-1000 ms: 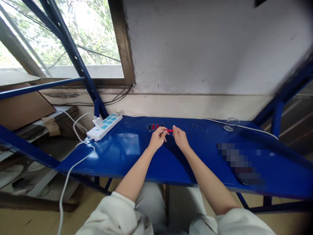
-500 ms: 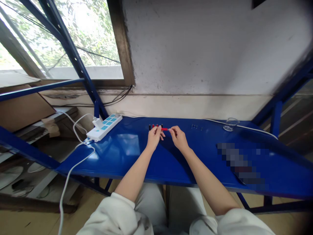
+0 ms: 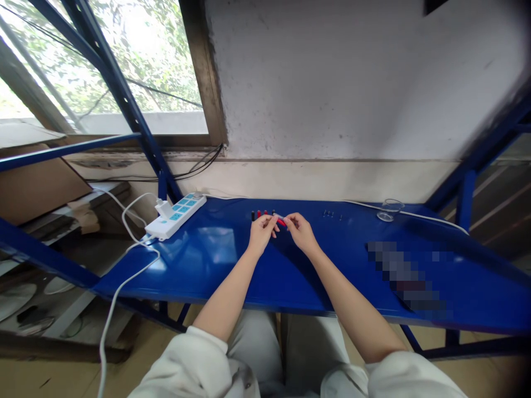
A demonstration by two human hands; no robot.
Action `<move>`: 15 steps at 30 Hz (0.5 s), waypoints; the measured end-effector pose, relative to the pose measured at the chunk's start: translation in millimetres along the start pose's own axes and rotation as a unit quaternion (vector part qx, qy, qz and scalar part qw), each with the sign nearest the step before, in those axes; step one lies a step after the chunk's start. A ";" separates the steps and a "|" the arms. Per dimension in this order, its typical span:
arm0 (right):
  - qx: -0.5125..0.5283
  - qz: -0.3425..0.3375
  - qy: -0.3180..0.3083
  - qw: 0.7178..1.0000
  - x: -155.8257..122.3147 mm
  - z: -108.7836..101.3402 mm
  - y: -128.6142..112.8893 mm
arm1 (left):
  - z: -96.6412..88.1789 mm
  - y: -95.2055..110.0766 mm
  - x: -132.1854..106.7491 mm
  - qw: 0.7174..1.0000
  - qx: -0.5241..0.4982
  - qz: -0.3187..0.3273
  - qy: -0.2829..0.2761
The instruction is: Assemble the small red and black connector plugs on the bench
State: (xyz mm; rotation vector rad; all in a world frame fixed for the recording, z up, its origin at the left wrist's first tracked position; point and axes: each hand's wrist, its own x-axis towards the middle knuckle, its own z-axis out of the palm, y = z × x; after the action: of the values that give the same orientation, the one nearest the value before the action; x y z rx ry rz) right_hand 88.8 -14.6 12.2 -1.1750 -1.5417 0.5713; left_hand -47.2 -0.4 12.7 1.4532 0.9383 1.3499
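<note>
My left hand [image 3: 261,232] is closed in a pinch at the left end of a slim red piece [image 3: 282,222], low over the blue table [image 3: 215,282]. My right hand [image 3: 301,231] pinches at the other side, its fingertips close to the left ones. A thin pale sliver [image 3: 279,215] shows just above the red piece; I cannot make out what it is. Just behind my left hand stand several small red and black cylinders, among them a black cylinder [image 3: 253,215] and a red cylinder [image 3: 259,214]. Fingers hide their lower parts.
Several tiny metal pieces [image 3: 328,213] stand right of my hands. A clear glass cup [image 3: 385,213] is farther right, by a white cable [image 3: 431,219]. A white power strip [image 3: 178,216] lies at left. A blurred-out dark object [image 3: 406,276] rests at right.
My right hand has come slightly left, nearer my left hand. The red piece now slants down to the right, and a pale sliver shows above it.
</note>
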 end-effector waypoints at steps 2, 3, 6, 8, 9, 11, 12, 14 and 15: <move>0.005 0.009 -0.045 0.999 -0.3 2.5 1.0 | -0.3 -0.8 0.3 1.000 -0.007 0.004 0.000; 0.009 0.012 -0.061 0.998 -0.4 3.3 1.2 | -0.7 -1.3 0.5 1.000 -0.008 0.008 0.003; 0.023 0.007 -0.084 0.996 -0.6 4.2 2.1 | -1.8 -3.1 0.9 1.000 0.005 0.024 0.016; 0.031 -0.002 -0.087 0.996 -0.4 4.1 3.6 | -2.0 -4.3 1.0 0.999 0.021 0.031 0.020; 0.034 -0.004 -0.089 0.995 -0.3 4.1 4.6 | -1.9 -4.8 1.1 0.999 0.028 0.032 0.021; 0.042 -0.003 -0.098 0.994 -0.3 4.3 6.5 | -1.6 -5.5 1.1 0.999 0.037 0.032 0.020; 0.047 -0.002 -0.103 0.994 -0.4 4.5 7.2 | -1.5 -5.6 1.0 0.998 0.040 0.032 0.019; 0.056 -0.001 -0.113 0.992 -0.7 5.3 8.4 | -1.3 -5.3 0.8 0.998 0.046 0.035 0.013; 0.059 -0.001 -0.116 0.992 -0.8 5.6 8.8 | -1.2 -5.0 0.6 0.998 0.049 0.039 0.007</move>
State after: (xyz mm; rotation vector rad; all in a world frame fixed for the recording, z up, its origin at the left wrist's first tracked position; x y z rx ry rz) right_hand 86.9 -10.6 2.7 -1.0443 -1.6787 0.8096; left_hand -48.1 1.9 8.2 1.5705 0.9778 1.3899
